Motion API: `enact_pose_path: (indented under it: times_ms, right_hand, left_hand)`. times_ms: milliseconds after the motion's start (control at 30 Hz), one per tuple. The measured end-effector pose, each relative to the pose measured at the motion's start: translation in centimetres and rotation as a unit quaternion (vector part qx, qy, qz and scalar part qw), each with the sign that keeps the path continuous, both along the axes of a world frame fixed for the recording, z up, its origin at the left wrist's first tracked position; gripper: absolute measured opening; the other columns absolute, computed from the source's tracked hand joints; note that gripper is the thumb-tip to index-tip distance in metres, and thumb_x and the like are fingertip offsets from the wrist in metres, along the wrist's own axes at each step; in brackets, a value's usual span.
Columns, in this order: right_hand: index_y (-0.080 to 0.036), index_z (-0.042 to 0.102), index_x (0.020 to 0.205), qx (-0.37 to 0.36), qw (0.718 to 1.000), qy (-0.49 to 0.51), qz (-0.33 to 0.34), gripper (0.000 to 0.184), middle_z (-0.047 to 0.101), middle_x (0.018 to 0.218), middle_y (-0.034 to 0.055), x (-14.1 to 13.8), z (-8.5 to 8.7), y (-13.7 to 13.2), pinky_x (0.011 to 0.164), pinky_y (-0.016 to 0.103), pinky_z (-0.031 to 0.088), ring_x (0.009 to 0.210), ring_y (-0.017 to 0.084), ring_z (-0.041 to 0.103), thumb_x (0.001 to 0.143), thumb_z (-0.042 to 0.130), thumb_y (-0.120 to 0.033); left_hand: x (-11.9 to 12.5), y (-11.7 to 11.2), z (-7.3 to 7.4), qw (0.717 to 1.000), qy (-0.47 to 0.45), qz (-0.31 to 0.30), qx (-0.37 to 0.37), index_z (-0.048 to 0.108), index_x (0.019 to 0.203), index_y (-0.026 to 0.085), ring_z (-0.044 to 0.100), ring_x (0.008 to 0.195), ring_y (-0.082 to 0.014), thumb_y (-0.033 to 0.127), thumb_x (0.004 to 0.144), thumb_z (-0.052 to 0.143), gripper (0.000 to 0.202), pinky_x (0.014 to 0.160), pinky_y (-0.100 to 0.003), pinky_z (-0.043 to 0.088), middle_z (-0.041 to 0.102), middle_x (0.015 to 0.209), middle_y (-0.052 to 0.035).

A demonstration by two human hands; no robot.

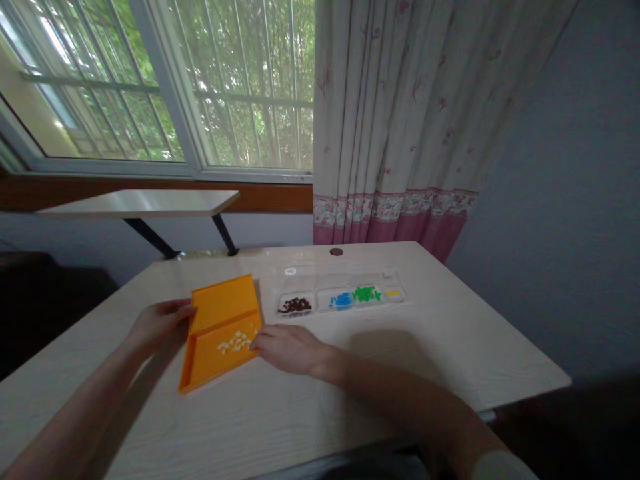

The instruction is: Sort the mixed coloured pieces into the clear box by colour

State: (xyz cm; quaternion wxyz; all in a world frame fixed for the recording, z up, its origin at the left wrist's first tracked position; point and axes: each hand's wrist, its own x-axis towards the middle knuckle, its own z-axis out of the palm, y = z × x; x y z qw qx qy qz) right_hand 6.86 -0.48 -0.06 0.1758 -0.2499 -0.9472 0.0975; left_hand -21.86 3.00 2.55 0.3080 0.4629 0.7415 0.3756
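Observation:
An orange plastic case [223, 303] lies opened out on the table, slightly turned. Small white pieces [235, 343] are scattered over its nearer half. My left hand [159, 323] is closed on the case's left edge, near the middle of that side. At the opposite edge, my right hand [287, 347] has its fingers bent round the rim beside the white pieces; the fingertips are partly hidden. Behind the right hand sits a clear compartment box [320, 293] with dark brown pieces [296, 306], blue pieces [341, 301], green pieces [367, 293] and a few yellow pieces [393, 293].
The pale wooden table [465, 333] has a round cable hole [337, 252] near its back edge. A raised shelf [150, 203] on dark supports stands at the back left. Beyond are a barred window [240, 87] and a patterned curtain [395, 120].

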Motion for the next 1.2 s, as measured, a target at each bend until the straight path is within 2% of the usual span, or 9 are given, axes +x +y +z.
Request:
enact_pose_path:
  times_ms: [67,167,267,367,500,700,833,967,1200]
  right_hand:
    - [-0.021,0.044,0.114,-0.018,0.999,0.043,-0.027,0.031,0.051,0.11,0.0053,0.3,0.1,0.0,0.081,0.03,0.046,0.097,0.018,0.053,0.084,0.047,-0.025]
    - [-0.018,0.03,0.126,-0.062,0.992,0.096,-0.052,0.069,0.044,0.119,0.01,0.9,0.4,0.1,0.089,0.035,0.042,0.108,0.022,0.046,0.07,0.064,-0.037]
    - [-0.018,0.017,0.133,-0.097,0.986,0.128,-0.044,0.097,0.036,0.127,0.0125,1.5,0.9,-0.1,0.097,0.04,0.035,0.118,0.025,0.035,0.058,0.073,-0.042]
    - [-0.018,0.011,0.135,-0.11,0.985,0.131,-0.036,0.105,0.031,0.131,0.0131,1.7,1.2,-0.4,0.099,0.042,0.031,0.121,0.026,0.031,0.055,0.071,-0.051]
    - [-0.016,0.021,0.133,-0.071,0.992,0.101,-0.031,0.09,0.033,0.131,0.0134,1.5,1.0,-0.6,0.098,0.042,0.032,0.12,0.026,0.032,0.065,0.059,-0.06]
    - [-0.018,0.05,0.111,0.042,0.998,0.035,-0.014,0.038,0.044,0.122,0.0102,1.1,1.0,-0.4,0.094,0.036,0.036,0.114,0.022,0.04,0.083,0.047,-0.044]
    - [-0.016,0.053,0.099,0.069,0.997,0.018,0.015,0.036,0.047,0.121,0.0102,2.2,1.0,-0.7,0.093,0.034,0.037,0.112,0.022,0.042,0.081,0.049,-0.047]
    - [-0.013,0.049,0.106,0.056,0.995,0.029,0.075,0.043,0.049,0.121,0.0112,5.2,0.6,-1.6,0.095,0.029,0.034,0.111,0.018,0.044,0.081,0.047,-0.048]
    - [-0.017,0.05,0.11,0.003,1.0,-0.025,-0.003,0.05,0.055,0.112,0.0083,12.9,1.0,-4.0,0.096,0.034,0.031,0.106,0.019,0.046,0.071,0.059,-0.047]
  left_hand:
    - [0.3,-0.7,0.5,0.995,-0.085,0.015,0.043,0.058,0.09,0.016,0.061,0.065,-0.014,0.03,0.06,0.066,0.034,0.06,-0.022,0.049,0.066,0.069,0.0039]
    - [0.1,-2.0,1.0,0.983,-0.149,-0.01,0.106,0.056,0.086,0.02,0.06,0.071,-0.0114,0.033,0.051,0.074,0.041,0.068,-0.019,0.049,0.065,0.071,0.0066]
    - [-1.0,-3.6,1.1,0.989,-0.108,-0.068,0.076,0.06,0.081,0.024,0.061,0.081,-0.0146,0.046,0.047,0.076,0.043,0.08,-0.023,0.048,0.067,0.08,0.0055]
    - [-2.1,-5.0,1.2,0.989,-0.033,-0.137,0.041,0.067,0.07,0.027,0.056,0.1,-0.0213,0.061,0.047,0.069,0.042,0.093,-0.031,0.042,0.066,0.097,0.0045]
    - [-1.9,-6.4,1.2,0.981,0.014,-0.194,0.003,0.067,0.084,0.036,0.051,0.11,-0.0241,0.062,0.056,0.063,0.039,0.097,-0.039,0.038,0.062,0.11,0.0081]
    - [0.5,-7.2,-0.1,0.965,0.031,-0.26,0.009,0.053,0.11,0.038,0.044,0.117,-0.0247,0.041,0.055,0.072,0.059,0.096,-0.037,0.04,0.045,0.13,0.0055]
    - [2.3,-8.0,-0.3,0.936,0.06,-0.345,0.027,0.052,0.11,0.038,0.046,0.115,-0.0222,0.037,0.06,0.069,0.053,0.094,-0.031,0.042,0.05,0.124,0.0042]
    - [5.5,-8.9,0.4,0.883,0.166,-0.434,0.063,0.052,0.114,0.032,0.045,0.115,-0.0241,0.038,0.063,0.067,0.054,0.096,-0.032,0.038,0.049,0.125,-0.0013]
    - [13.1,-9.2,0.5,0.818,0.251,-0.502,0.121,0.044,0.121,0.025,0.041,0.115,-0.0277,0.047,0.062,0.065,0.067,0.097,-0.039,0.035,0.04,0.129,-0.0089]
